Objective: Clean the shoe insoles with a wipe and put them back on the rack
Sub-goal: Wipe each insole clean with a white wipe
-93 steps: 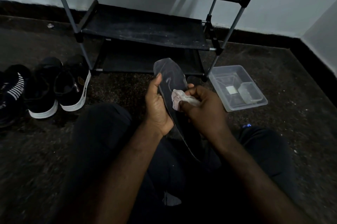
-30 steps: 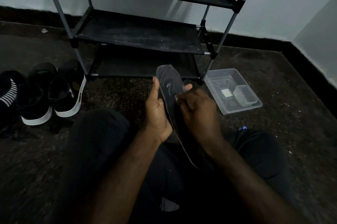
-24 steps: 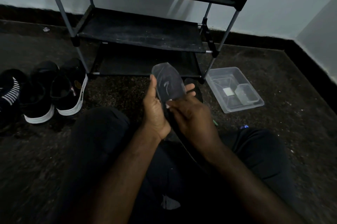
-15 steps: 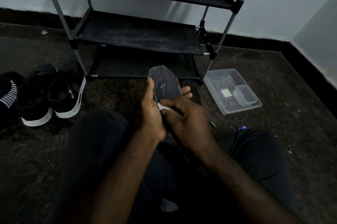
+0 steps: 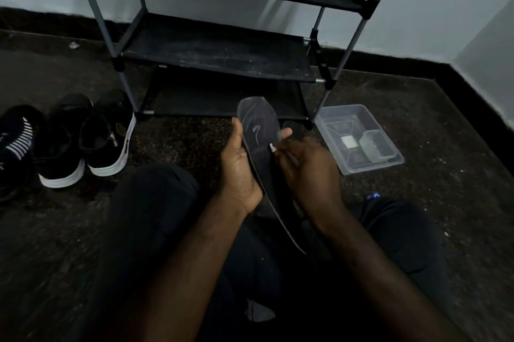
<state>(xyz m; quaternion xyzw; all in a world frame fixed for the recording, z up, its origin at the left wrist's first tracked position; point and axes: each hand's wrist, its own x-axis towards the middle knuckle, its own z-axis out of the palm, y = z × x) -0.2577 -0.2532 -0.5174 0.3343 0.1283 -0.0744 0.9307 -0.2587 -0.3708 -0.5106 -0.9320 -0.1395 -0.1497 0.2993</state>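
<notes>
A dark shoe insole [image 5: 258,130] stands tilted above my lap, toe end up. My left hand [image 5: 239,169] grips its left edge, thumb along the side and fingertips showing past the right edge. My right hand [image 5: 306,172] presses a white wipe [image 5: 272,147] against the insole's middle; only a small corner of the wipe shows under the fingers. A second dark insole [image 5: 290,126] lies on the floor just behind. The black shoe rack [image 5: 217,49] stands straight ahead with bare shelves.
Black shoes with white soles [image 5: 108,133] sit in a row on the floor at the left. A clear plastic tub [image 5: 358,138] with small items inside rests right of the rack. Dark carpet, a white wall and black skirting surround the spot.
My right hand has rubbed the wipe across the insole, first towards the left edge, then back towards the right. The left hand has kept its grip.
</notes>
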